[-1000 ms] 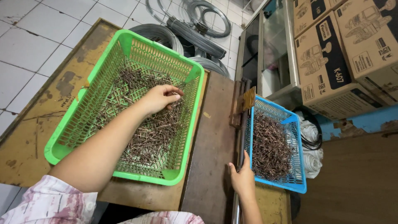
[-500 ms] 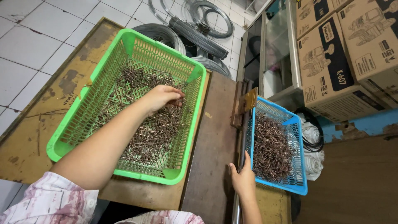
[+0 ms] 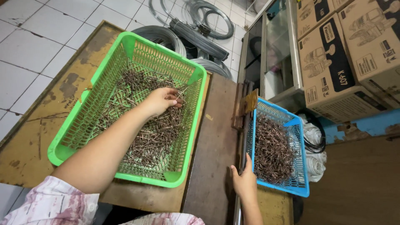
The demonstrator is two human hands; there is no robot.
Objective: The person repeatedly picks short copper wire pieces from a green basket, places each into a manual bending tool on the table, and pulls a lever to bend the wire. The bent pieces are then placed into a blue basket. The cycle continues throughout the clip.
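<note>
A green plastic basket [image 3: 71, 125] on a worn wooden table holds a loose layer of thin brown nails [image 3: 154, 133]. My left hand [image 3: 160, 100] is inside it, fingers pinched on a few nails near the right wall. A smaller blue basket [image 3: 300, 158] to the right holds a dense heap of the same nails [image 3: 271, 150]. My right hand [image 3: 245, 181] rests on the table edge at the blue basket's near left corner, fingers together, holding nothing.
Coils of grey wire [image 3: 200, 31] lie on the white tiled floor beyond the table. Stacked cardboard boxes [image 3: 341, 54] and a glass cabinet [image 3: 275, 50] stand at the right. A dark wooden board [image 3: 212, 146] lies between the baskets.
My left hand has lifted slightly and pinched a few nails from the green basket. My right hand has stayed beside the blue basket.
</note>
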